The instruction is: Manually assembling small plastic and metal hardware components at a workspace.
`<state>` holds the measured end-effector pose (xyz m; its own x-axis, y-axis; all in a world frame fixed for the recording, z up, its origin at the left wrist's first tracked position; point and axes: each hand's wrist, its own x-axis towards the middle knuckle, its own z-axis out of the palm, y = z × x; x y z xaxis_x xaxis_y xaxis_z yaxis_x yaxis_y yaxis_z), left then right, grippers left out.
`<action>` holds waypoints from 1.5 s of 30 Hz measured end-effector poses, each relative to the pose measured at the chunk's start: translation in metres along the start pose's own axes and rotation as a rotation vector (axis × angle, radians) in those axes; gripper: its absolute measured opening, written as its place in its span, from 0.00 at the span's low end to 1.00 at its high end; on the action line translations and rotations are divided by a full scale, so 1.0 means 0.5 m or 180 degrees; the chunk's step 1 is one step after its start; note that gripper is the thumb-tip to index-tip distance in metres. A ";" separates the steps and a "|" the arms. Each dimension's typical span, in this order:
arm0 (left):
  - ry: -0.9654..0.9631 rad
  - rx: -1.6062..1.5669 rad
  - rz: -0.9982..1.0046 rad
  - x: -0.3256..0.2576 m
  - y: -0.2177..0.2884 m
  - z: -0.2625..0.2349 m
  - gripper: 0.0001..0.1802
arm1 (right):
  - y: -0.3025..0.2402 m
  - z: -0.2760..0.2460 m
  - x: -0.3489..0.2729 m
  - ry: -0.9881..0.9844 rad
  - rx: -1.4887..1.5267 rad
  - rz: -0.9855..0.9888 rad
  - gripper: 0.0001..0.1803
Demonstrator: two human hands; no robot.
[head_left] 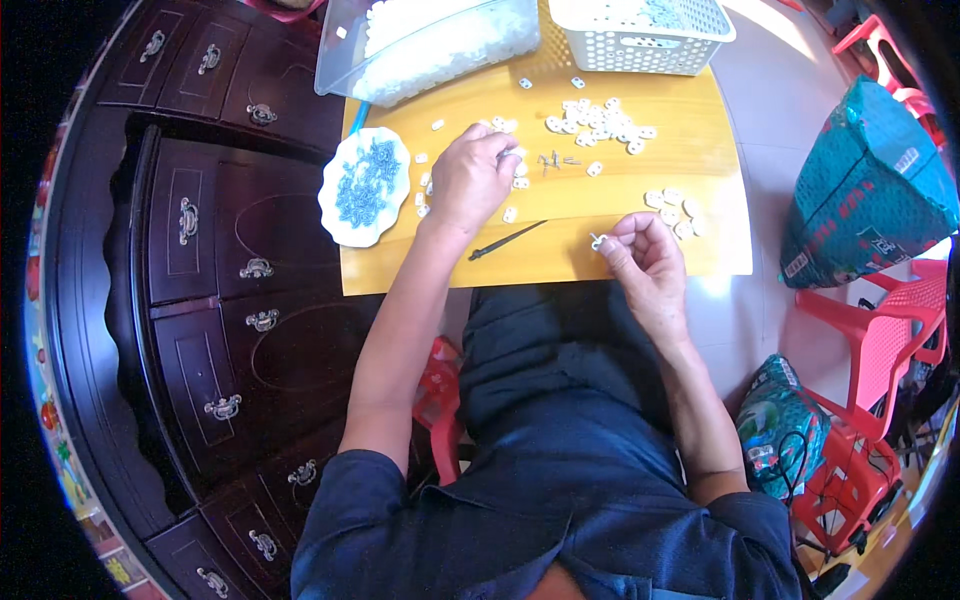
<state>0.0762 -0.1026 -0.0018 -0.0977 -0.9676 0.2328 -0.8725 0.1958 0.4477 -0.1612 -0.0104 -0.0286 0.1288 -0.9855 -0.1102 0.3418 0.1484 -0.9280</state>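
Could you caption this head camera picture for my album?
Left hand reaches among small white pieces on a yellow table; right hand pinches one.

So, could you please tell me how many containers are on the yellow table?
3: a clear plastic tub at the far left, a white perforated basket at the far right, a white dish of blue pieces at the left edge.

table front strip: bare wood on yellow table (pixel 640 95) between black pointed tool (pixel 507 241) and right hand (pixel 648 262); open passage.
centre: bare patch right of left hand (pixel 470 180), bordered by small metal pieces (pixel 553 160).
far centre: cluster of white parts (pixel 600 122) blocks straight reach.
far edge: clear plastic tub (pixel 430 40) and white perforated basket (pixel 640 35) wall it off.
left edge: white dish of blue screws (pixel 365 187), overhanging.
right edge: few white parts (pixel 675 208); beyond it open floor, then teal bag (pixel 865 190).
left side: dark wooden cabinet (pixel 200 260) close against table.
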 end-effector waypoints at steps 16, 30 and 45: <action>-0.0732 -0.3051 -0.1033 -0.088 0.093 -0.032 0.10 | -0.009 0.001 -0.005 0.0041 0.0003 0.0049 0.09; -0.0932 -0.3394 -0.1048 -0.156 0.130 0.006 0.11 | -0.004 0.008 -0.010 -0.0056 0.0139 0.0102 0.09; -0.0714 -0.2965 -0.0504 -0.164 0.140 0.007 0.12 | -0.002 0.010 -0.011 -0.0044 -0.0023 0.0051 0.09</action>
<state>0.0214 -0.0104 0.0074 -0.1850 -0.9826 -0.0158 -0.1642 0.0150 0.9863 -0.1576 -0.0044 -0.0254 0.1470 -0.9818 -0.1202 0.3328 0.1636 -0.9287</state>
